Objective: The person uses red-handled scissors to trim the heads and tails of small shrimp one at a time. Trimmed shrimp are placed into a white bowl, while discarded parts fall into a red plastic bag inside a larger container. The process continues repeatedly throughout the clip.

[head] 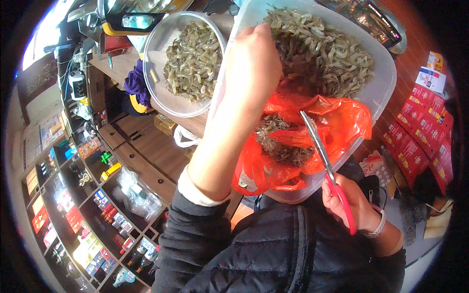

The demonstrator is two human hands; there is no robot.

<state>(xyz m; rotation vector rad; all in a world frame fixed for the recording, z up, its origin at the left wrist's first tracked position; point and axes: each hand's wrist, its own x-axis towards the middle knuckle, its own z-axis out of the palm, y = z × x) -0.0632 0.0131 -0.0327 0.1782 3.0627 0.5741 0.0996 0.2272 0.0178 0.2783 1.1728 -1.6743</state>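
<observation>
My right hand (346,205) grips the red handles of a pair of scissors (318,141), whose blades point over a red plastic bag (340,113). Whiskery shrimp trimmings (282,143) lie in the bag, which sits at the near end of a large translucent plastic tub (384,80). Raw shrimp (329,47) fill much of the tub's far part. My left hand (256,55) is over the tub's left side beside these shrimp, its fingers bent; whether something is between the fingertips is hidden. To its left, a round clear container (148,88) holds more shrimp (194,60).
A lit phone (381,23) lies beyond the tub at the upper right. A purple cloth (137,82) is beside the round container on the wooden table (117,67). Shelves (78,161) with packaged goods stand at the left. Red printed packets (414,128) are at the right.
</observation>
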